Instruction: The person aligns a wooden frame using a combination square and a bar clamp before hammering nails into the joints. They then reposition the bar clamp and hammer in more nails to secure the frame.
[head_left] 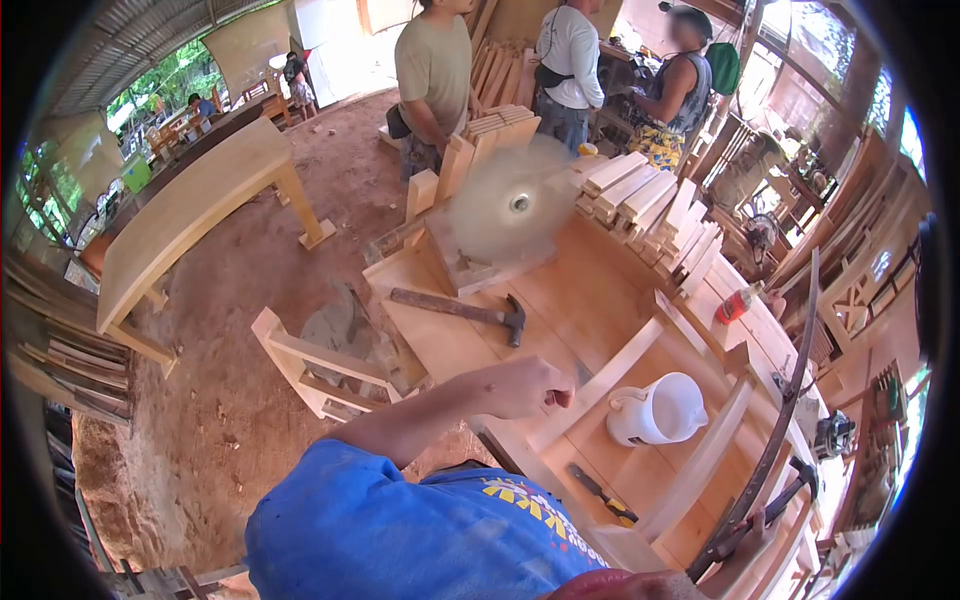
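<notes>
The long curved dark strip, thin and metallic-looking, lies along the right edge of the worktop. Its long axis runs from the near right corner up and away, bowing slightly outward. The right hand is closed around its near end, partly hidden at the bottom of the view, so the strip stretches straight ahead of that hand.

The left hand is curled into a fist at the near edge of the worktop, touching or just above a pale wooden rail; I cannot tell whether it holds anything. Just beyond it lies a claw hammer. The hammer's steel head is toward the fist and its worn wooden handle points away to the left, so the left hand is much the nearer to it.

Between the hands, a white plastic jug stands in a shallow framed recess. A yellow-and-black-handled tool lies nearer in. Farther off are a blurred spinning disc and stacked pale wood blocks.
</notes>
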